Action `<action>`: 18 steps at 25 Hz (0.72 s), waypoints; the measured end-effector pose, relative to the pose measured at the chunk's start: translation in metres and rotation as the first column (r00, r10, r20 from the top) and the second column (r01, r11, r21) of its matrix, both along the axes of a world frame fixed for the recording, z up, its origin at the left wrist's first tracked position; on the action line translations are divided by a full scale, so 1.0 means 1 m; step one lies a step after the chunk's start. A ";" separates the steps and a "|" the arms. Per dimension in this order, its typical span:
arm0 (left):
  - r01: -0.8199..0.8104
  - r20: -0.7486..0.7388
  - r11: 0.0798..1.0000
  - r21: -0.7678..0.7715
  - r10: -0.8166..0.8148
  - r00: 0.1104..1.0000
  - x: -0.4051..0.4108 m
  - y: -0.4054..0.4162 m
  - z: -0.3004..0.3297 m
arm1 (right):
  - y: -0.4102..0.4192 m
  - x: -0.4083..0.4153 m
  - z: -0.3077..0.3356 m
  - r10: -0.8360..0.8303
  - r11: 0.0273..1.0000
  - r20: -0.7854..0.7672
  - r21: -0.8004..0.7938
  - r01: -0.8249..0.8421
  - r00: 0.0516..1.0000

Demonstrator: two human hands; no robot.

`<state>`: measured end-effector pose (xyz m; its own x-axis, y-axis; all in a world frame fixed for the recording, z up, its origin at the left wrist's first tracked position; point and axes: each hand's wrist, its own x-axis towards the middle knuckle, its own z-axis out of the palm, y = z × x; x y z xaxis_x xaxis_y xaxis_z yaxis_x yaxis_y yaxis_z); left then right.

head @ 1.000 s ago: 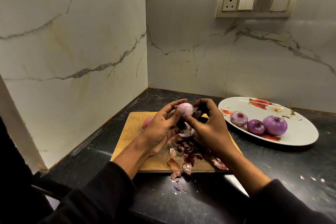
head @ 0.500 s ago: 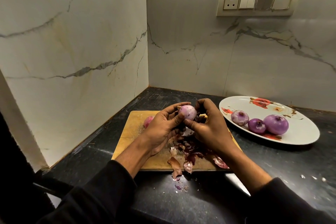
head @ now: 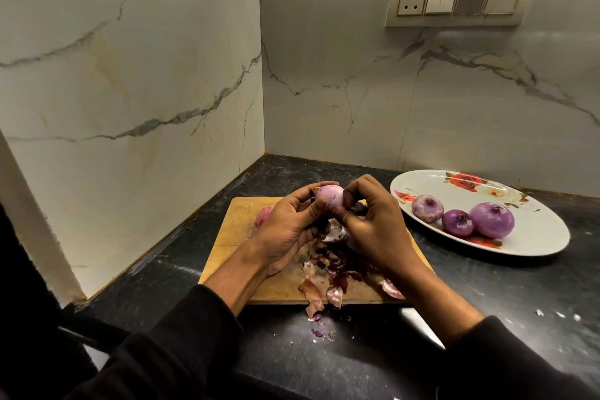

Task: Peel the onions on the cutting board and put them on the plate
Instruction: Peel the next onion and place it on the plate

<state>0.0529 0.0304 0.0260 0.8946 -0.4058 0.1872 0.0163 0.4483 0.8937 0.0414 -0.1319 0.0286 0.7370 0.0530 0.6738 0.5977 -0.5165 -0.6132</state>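
Over the wooden cutting board (head: 233, 230), both hands hold a pale purple onion (head: 329, 196). My left hand (head: 287, 230) grips it from the left with curled fingers. My right hand (head: 373, 224) pinches at its right side with thumb and fingers. A pile of dark red and papery peels (head: 337, 265) lies on the board under the hands. Another onion (head: 263, 214) sits on the board, half hidden behind my left hand. Three peeled purple onions (head: 492, 219) rest on the white flowered plate (head: 539, 239) at the right.
The board lies on a black counter (head: 487, 295) in a corner of marble walls. A few peel scraps (head: 316, 328) have fallen on the counter in front of the board. A switch panel (head: 459, 0) is on the back wall.
The onion has turned slightly between my hands, and my right fingers have shifted up to pinch at its right side. Both hands stay over the board.
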 end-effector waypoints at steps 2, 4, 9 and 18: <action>-0.024 0.010 1.000 0.008 0.023 1.000 0.002 0.001 -0.002 | -0.001 0.000 0.001 0.017 0.999 -0.014 0.031 -0.017 1.000; -0.039 0.017 0.999 0.006 0.039 0.999 0.004 0.002 -0.002 | -0.001 -0.001 -0.001 0.036 0.999 -0.046 0.022 -0.035 0.998; 0.006 0.005 1.000 0.000 -0.006 1.000 0.001 0.000 0.001 | -0.001 -0.002 -0.001 0.043 0.999 -0.090 -0.005 -0.043 0.995; -0.017 0.031 1.000 0.018 0.016 0.999 0.002 0.000 -0.001 | 0.000 -0.002 -0.001 0.072 0.997 -0.120 -0.030 -0.076 0.990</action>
